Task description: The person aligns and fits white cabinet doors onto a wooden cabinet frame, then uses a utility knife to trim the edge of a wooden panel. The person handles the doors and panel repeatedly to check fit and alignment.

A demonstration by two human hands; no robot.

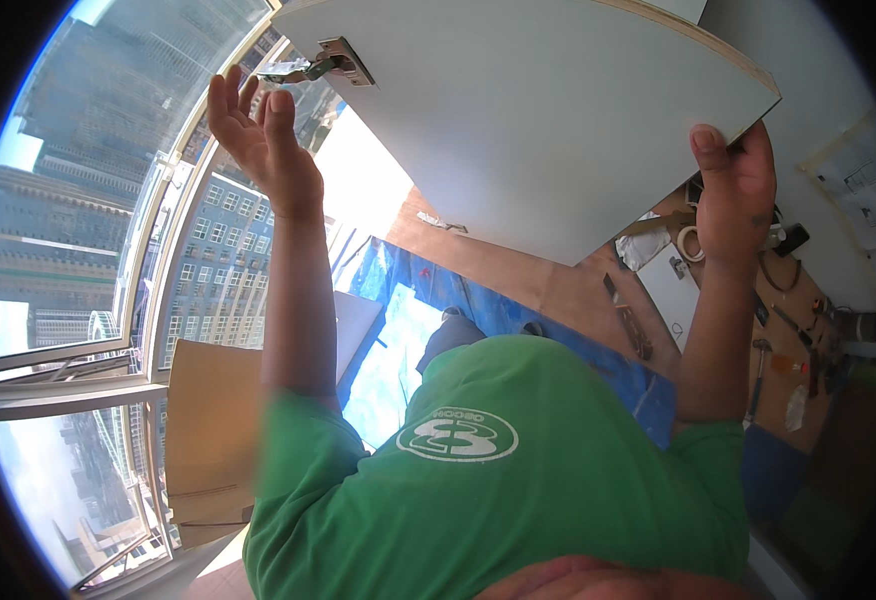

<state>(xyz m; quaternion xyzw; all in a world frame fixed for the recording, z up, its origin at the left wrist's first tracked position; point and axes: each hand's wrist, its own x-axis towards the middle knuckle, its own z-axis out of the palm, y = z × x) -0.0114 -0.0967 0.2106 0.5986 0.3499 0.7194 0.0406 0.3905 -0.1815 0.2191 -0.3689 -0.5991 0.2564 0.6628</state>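
Note:
A white panel [518, 120] with pale edging spans the upper middle of the head view, a metal hinge [343, 62] fixed near its left end. My right hand [733, 195] grips the panel's right edge, thumb on the white face. My left hand [263, 140] is raised just below the hinge, its fingers apart and curved, holding nothing that I can see.
A tall window [138, 280] runs down the left, a cardboard sheet [208, 440] in front of it. Blue sheeting [378, 270] and brown board [518, 275] cover the floor beneath. Several tools, including a hammer [758, 370], lie at right beside a white board [658, 300].

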